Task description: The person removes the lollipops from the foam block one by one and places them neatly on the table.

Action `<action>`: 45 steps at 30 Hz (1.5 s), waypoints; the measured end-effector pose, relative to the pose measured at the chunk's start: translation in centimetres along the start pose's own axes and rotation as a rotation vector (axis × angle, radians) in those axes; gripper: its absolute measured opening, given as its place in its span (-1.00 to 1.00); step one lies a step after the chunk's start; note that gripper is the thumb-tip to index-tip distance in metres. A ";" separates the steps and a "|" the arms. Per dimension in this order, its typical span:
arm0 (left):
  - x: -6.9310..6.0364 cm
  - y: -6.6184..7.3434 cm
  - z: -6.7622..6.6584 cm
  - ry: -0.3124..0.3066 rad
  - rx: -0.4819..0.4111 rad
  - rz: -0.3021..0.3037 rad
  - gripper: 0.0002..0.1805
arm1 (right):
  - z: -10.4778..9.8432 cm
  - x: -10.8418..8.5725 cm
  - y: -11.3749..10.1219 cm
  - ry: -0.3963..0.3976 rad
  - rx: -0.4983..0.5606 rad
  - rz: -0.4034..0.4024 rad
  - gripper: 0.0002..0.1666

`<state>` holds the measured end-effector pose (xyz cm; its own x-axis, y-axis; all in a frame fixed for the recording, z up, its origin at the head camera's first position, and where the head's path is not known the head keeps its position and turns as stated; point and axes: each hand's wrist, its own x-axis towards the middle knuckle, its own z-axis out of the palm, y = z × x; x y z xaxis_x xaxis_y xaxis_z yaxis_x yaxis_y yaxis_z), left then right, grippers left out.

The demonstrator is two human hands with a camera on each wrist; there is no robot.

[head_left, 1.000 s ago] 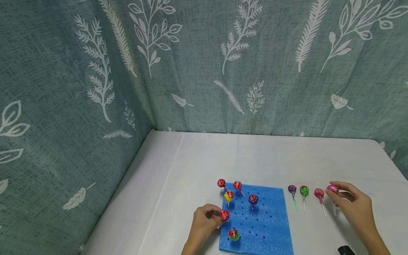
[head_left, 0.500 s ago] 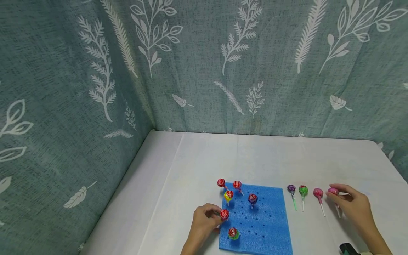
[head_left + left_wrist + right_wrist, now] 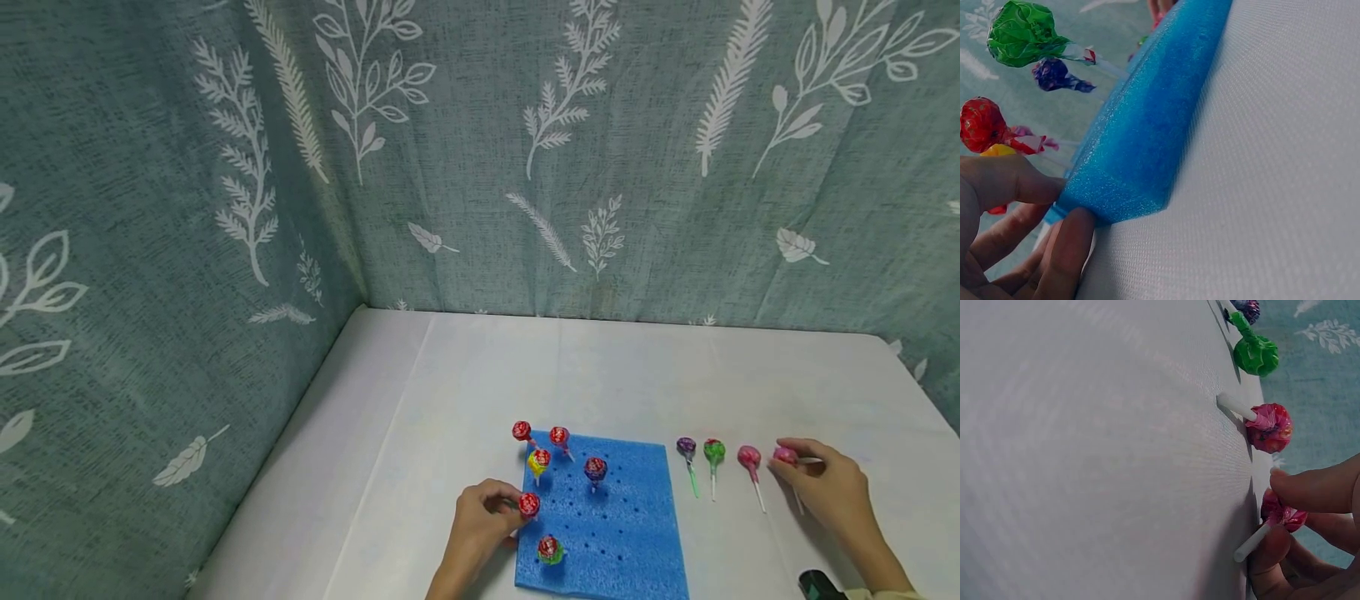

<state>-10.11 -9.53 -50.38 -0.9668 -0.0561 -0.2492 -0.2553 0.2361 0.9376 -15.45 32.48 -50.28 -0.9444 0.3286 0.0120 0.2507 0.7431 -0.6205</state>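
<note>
A blue foam board (image 3: 630, 517) dotted with holes carries several wrapped lollipops, heads up. The left hand (image 3: 480, 529) grips the board's left edge, beside a red lollipop (image 3: 528, 505); in the left wrist view its thumb and fingers (image 3: 1072, 244) pinch the foam (image 3: 1141, 137). At the right, the right hand (image 3: 832, 492) holds a pink lollipop (image 3: 785, 455) by its head, and in the right wrist view thumb and fingertips close round the pink wrapper (image 3: 1282, 512) with the white stick (image 3: 1252, 542) pointing away from the palm.
Left of the right hand, a purple lollipop (image 3: 686, 447), a green one (image 3: 714, 451) and another pink one (image 3: 748, 457) lie in a row on the white table (image 3: 450, 383). A dark object (image 3: 817, 585) shows at the bottom edge. Patterned green cloth (image 3: 465, 167) hangs behind.
The right hand has shifted slightly down with the pink lollipop, whose stick now slants more. The left hand and the board have stayed in place.
</note>
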 end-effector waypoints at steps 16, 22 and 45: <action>0.1 -0.2 0.1 -0.003 -0.008 0.001 -0.81 | -0.2 -0.3 -0.8 0.013 -0.009 0.049 -0.51; 0.1 -0.2 0.0 -0.009 -0.029 0.011 -0.81 | -0.2 -0.1 -0.7 0.012 0.004 0.080 -0.50; 0.1 0.0 0.0 -0.004 -0.029 0.012 -0.81 | -1.5 -2.4 -4.7 0.003 0.133 -0.125 -0.57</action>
<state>-10.17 -9.53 -50.43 -0.9697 -0.0500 -0.2390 -0.2441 0.2087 0.9470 -14.07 29.12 -46.23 -0.9656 0.2408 0.0978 0.1011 0.6948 -0.7121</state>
